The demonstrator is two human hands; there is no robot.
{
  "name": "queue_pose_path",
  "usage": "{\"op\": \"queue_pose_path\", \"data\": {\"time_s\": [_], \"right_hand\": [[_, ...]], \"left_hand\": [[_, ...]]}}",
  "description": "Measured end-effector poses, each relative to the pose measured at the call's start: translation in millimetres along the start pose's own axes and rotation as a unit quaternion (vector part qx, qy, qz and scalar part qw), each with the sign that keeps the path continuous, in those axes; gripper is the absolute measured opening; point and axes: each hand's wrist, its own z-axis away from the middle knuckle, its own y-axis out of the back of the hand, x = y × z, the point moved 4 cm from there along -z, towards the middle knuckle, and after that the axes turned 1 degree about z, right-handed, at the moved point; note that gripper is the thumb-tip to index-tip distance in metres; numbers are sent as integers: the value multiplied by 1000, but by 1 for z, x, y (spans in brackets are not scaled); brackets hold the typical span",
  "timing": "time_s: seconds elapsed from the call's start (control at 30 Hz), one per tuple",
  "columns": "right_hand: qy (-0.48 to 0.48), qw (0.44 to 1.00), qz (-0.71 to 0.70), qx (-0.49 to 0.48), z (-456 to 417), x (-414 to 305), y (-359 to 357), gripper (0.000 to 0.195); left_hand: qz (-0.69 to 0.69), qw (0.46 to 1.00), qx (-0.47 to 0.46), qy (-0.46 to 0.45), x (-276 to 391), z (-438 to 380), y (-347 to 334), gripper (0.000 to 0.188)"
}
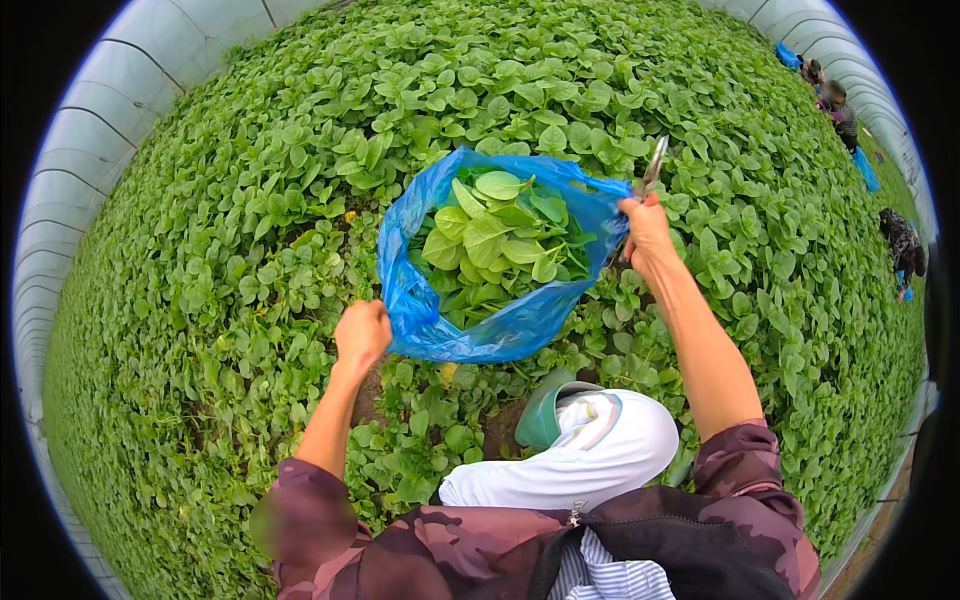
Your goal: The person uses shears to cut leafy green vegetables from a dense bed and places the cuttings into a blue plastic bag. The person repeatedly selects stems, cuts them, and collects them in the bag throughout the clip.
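A blue plastic bag [495, 341] hangs wide-mouthed between my two hands, filled with picked green leaves [487, 236]. My left hand [364, 331] is closed on the bag's rim at its lower left. At the upper right, my right hand [646, 229] grips the opposite rim together with a pair of scissors [655, 166], whose metal blades point up and away from the bag. The lower part of the bag and most of the scissors' handles are hidden.
Dense leafy green plants [300, 165] surround me, lower around the bag with patches of bare soil. My bent knee and a green boot [541, 412] are just below the bag. Several people [838, 112] are far off at the right, near the greenhouse's plastic wall [862, 67].
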Motion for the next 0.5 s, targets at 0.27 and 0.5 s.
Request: {"op": "queue_pose_path", "data": {"time_s": [0.27, 0.5], "right_hand": [[73, 992, 103, -27, 21, -57, -6, 28], [210, 949, 228, -58, 9, -75, -4, 22]], "left_hand": [[802, 573, -86, 145, 61, -32, 72, 19], [-32, 973, -217, -64, 66, -44, 75, 63]]}}
